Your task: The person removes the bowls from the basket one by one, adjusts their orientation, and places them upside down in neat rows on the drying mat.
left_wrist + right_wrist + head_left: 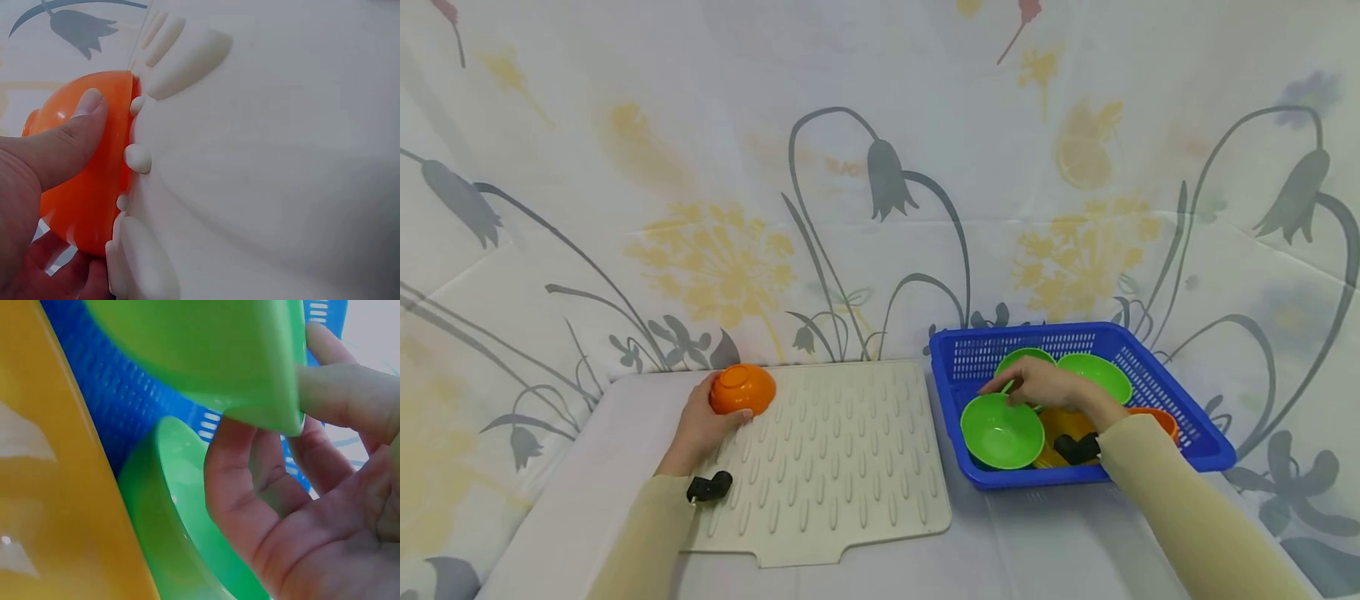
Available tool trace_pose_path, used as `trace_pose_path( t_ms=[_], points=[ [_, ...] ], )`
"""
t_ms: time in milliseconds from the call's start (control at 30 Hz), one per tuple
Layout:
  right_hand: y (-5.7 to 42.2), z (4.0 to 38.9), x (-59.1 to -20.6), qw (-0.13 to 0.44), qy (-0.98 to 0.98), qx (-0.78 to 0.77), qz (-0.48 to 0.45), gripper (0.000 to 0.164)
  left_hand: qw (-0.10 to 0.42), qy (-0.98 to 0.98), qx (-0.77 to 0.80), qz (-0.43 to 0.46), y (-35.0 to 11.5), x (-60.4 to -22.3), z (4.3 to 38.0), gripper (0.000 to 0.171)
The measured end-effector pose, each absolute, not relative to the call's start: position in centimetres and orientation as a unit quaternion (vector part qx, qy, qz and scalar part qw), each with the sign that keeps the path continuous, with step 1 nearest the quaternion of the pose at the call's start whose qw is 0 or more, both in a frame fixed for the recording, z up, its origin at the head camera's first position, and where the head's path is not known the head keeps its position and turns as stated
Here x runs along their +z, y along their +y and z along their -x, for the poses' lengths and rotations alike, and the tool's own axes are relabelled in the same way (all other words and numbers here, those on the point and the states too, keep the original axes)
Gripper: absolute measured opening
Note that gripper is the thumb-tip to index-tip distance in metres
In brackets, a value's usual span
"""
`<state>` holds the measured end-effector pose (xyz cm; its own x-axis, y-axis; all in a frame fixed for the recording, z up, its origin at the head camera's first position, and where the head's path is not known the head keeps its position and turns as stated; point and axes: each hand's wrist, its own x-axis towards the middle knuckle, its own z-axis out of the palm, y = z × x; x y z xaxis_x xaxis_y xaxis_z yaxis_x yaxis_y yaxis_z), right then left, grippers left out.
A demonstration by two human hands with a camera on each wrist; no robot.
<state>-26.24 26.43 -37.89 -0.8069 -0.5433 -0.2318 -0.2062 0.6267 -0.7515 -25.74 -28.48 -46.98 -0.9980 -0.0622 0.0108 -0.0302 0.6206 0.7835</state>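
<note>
My left hand (703,429) grips an orange bowl (745,388) that lies upside down at the far left corner of a cream ribbed mat (842,467). In the left wrist view the thumb presses the side of the orange bowl (87,181), while the other fingers curl round below; its rim meets the mat's raised ribs. Over a blue basket (955,417), my right hand (1048,385) pinches the rim of a light green bowl (1002,433). The right wrist view shows fingers and thumb on either side of the green bowl's edge (219,356).
Two more green bowls (1096,375) sit toward the back of the basket. A yellow-orange dish (1063,425) and an orange bowl (1159,419) lie near its front right, partly hidden by my right arm. A flower-printed cloth (880,275) hangs behind.
</note>
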Motion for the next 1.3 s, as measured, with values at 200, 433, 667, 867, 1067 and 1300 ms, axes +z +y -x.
trace_pose_path(
  t_ms=[200, 433, 667, 867, 1067, 1300],
  points=[
    [26.7, 26.0, -37.1, 0.19, 0.877, -0.399, 0.188, 0.035, 0.019, -0.899, -0.436, -0.02, -28.5, -46.9, 25.7, 0.096],
    [26.6, 25.6, -35.7, 0.181, 0.87, -0.427, 0.17, 0.035, 0.017, -0.901, -0.433, -0.017, -29.1, -47.2, 25.5, 0.097],
    [25.9, 24.7, -34.8, 0.123, 0.882, -0.436, 0.131, 0.035, 0.015, -0.906, -0.424, -0.006, -28.9, -47.0, 25.6, 0.097],
    [24.8, 23.5, -33.9, 0.084, 0.884, -0.445, 0.119, 0.037, 0.021, -0.912, -0.41, 0.006, -28.8, -46.4, 25.5, 0.097],
    [23.6, 22.7, -33.1, 0.079, 0.881, -0.454, 0.111, 0.036, 0.025, -0.917, -0.398, 0.006, -29.0, -45.3, 24.8, 0.099],
    [22.7, 21.8, -32.6, 0.084, 0.878, -0.457, 0.115, 0.034, 0.03, -0.921, -0.389, 0.017, -28.4, -43.6, 23.4, 0.097]
  ],
)
